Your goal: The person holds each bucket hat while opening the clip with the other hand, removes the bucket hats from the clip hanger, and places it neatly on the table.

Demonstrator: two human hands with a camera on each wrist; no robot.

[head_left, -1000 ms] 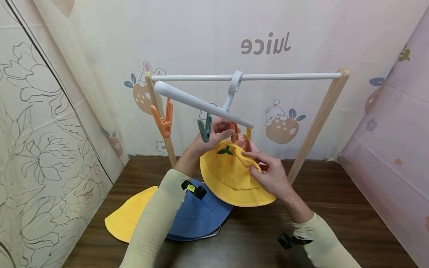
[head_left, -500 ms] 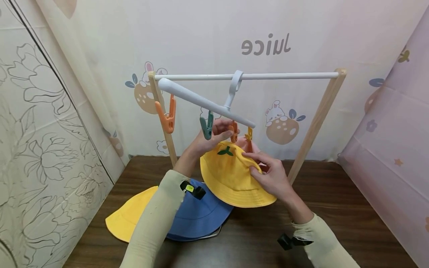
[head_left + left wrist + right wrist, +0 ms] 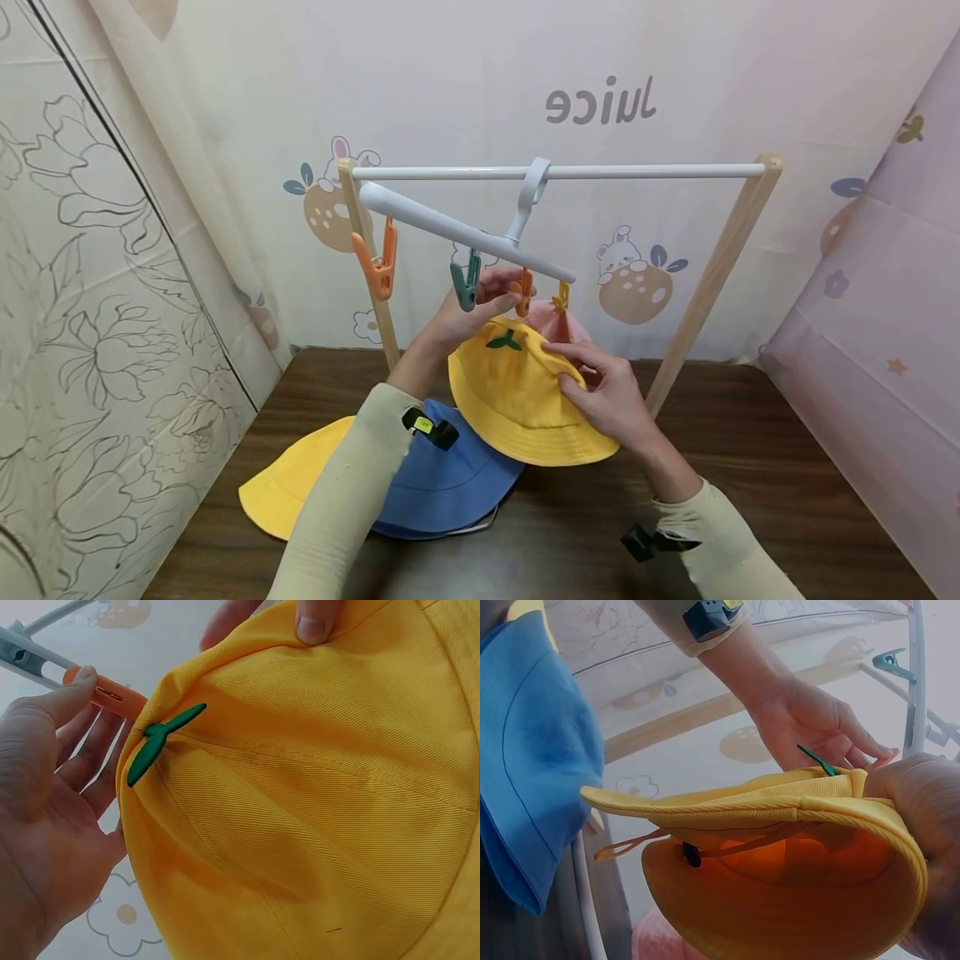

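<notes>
My left hand (image 3: 452,328) pinches a small orange clothespin (image 3: 525,295) that hangs from the white hanger (image 3: 442,225). Just under it is the crown of a yellow bucket hat (image 3: 517,400), which bears a green sprout (image 3: 154,746). In the left wrist view the clothespin's tip meets the crown's top beside the sprout; whether it bites the cloth is hidden. My right hand (image 3: 611,396) grips the hat's right side between thumb and fingers. The right wrist view looks into the hat, at its inside (image 3: 810,877) and an orange cord (image 3: 630,845).
A yellow clothespin (image 3: 561,297) holds a pink hat (image 3: 570,327) behind. A green clothespin (image 3: 466,283) and a larger orange clothespin (image 3: 378,262) dangle farther left. The hanger hooks over a rack's white rod (image 3: 645,171). Blue (image 3: 457,483) and yellow hats (image 3: 300,475) lie on the table (image 3: 750,500).
The hanger and its clothespins have shifted slightly right, and more of the pink hat shows. Both hands keep nearly the same place on the clothespin and the yellow hat.
</notes>
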